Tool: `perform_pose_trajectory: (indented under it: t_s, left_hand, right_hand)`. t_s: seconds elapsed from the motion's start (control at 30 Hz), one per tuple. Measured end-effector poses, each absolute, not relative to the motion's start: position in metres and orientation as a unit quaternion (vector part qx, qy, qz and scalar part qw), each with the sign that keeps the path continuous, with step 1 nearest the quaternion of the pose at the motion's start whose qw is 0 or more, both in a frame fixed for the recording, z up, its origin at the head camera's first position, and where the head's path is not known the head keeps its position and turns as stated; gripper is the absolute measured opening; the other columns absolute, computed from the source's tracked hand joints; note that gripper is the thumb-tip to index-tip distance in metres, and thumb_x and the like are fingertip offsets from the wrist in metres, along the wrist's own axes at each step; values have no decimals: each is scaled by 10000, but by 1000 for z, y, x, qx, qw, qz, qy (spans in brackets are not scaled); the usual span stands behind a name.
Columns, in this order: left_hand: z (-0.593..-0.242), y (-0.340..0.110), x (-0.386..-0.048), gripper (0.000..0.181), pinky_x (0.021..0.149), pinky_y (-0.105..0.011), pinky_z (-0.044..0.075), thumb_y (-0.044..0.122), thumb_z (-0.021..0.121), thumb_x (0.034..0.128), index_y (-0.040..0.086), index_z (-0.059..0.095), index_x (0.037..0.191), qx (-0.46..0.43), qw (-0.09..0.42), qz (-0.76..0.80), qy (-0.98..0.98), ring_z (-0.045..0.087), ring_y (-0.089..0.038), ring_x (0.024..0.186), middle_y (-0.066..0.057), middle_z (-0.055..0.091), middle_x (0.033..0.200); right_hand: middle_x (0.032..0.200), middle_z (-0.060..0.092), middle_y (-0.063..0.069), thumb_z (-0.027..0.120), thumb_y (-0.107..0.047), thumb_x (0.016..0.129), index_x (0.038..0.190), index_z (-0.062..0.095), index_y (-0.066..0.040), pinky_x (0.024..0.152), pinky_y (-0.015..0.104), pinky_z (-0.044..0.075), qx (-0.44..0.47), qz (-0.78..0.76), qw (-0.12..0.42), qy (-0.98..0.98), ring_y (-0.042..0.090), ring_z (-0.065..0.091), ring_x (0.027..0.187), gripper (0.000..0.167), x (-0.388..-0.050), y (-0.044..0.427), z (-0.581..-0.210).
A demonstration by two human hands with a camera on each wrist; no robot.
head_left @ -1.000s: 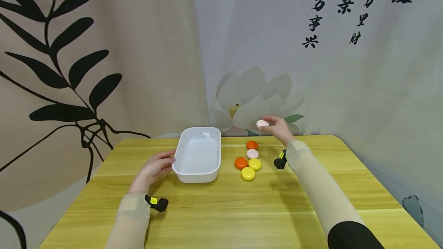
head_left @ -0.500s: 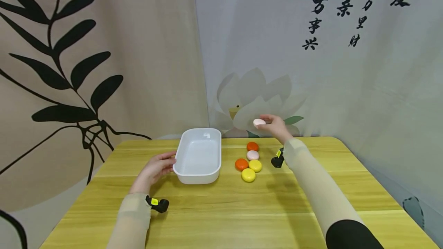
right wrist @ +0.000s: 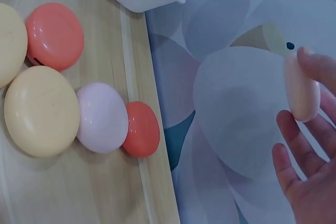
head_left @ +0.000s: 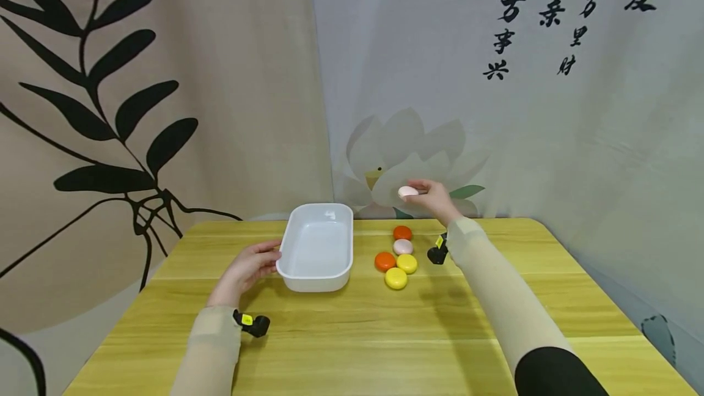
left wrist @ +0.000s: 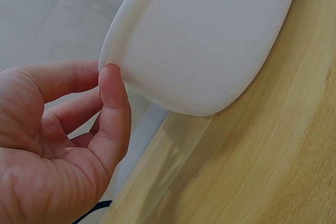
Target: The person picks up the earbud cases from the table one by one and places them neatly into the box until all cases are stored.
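A white rectangular dish (head_left: 315, 283) stands on the table, and my left hand (head_left: 250, 267) pinches its left rim. In the left wrist view, the thumb and a finger of the left hand (left wrist: 63, 129) lie on either side of that rim. My right hand (head_left: 436, 200), raised above the table's far edge, grips a pale pink rounded disc (head_left: 408, 192) between thumb and fingers. Edge-on in the right wrist view, the held disc (right wrist: 302, 87) stays apart from everything else. Below and left of it lie another pink disc (head_left: 403, 247), an orange disc (head_left: 385, 261) and a yellow disc (head_left: 407, 263).
A second orange disc (head_left: 403, 233) lies near the back edge, and a second yellow disc (head_left: 396, 278) sits at the front of the cluster. The wooden table (head_left: 341, 347) ends at a printed cloth backdrop (head_left: 264, 109). A black wrist camera (head_left: 254, 325) sits by the left cuff.
My right hand has drifted slightly left with the pink disc, toward the dish. The left hand, the dish and the discs on the table have stayed put.
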State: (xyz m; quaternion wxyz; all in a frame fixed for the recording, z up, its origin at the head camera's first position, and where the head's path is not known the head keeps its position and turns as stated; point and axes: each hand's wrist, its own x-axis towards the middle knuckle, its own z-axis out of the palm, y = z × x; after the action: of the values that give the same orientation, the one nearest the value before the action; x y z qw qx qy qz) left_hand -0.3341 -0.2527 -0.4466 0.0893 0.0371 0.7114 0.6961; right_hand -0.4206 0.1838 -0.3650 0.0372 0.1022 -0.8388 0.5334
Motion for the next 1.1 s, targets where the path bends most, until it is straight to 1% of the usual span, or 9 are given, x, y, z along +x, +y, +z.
perform_pose_trajectory:
  t_s: [0.2, 0.47, 0.7, 0.87, 1.1]
  left_hand:
    - [-446, -251, -333, 544, 710, -226, 548, 11, 580, 945, -132, 356, 1420, 34, 87, 699, 709, 626, -103, 745, -13, 637, 919]
    - [-445, -253, -335, 530, 720, -235, 549, 43, 583, 957, -105, 381, 1424, 29, 88, 690, 718, 624, -112, 753, -19, 649, 947]
    - [-447, -251, -335, 525, 690, -217, 543, 18, 574, 950, -109, 380, 1421, 30, 89, 695, 713, 608, -100, 716, -16, 633, 907]
    - [-450, -251, -333, 524, 706, -229, 548, 24, 577, 953, -100, 385, 1424, 25, 90, 694, 714, 619, -104, 728, -21, 638, 925]
    - [-449, -253, -334, 526, 705, -219, 545, 46, 578, 960, -95, 383, 1428, 30, 90, 693, 715, 614, -98, 730, -23, 646, 943]
  right_hand:
    - [1351, 535, 172, 727, -155, 878, 1383, 505, 4, 956, 434, 455, 109, 536, 29, -837, 326, 519, 1166, 574, -418, 175, -363]
    - [1354, 536, 161, 732, -176, 878, 1390, 502, -2, 956, 406, 464, 112, 537, 23, -835, 304, 525, 1172, 587, -421, 166, -364]
    - [1336, 551, 151, 732, -170, 876, 1375, 522, -11, 945, 413, 472, 114, 531, 25, -839, 298, 536, 1156, 565, -425, 163, -366]
    - [1329, 557, 152, 735, -188, 875, 1369, 527, -8, 931, 405, 480, 118, 524, 18, -843, 295, 543, 1152, 565, -424, 159, -364]
    - [1281, 584, 147, 741, -206, 871, 1307, 592, -40, 903, 408, 489, 122, 521, 20, -845, 288, 563, 1102, 490, -425, 153, -359]
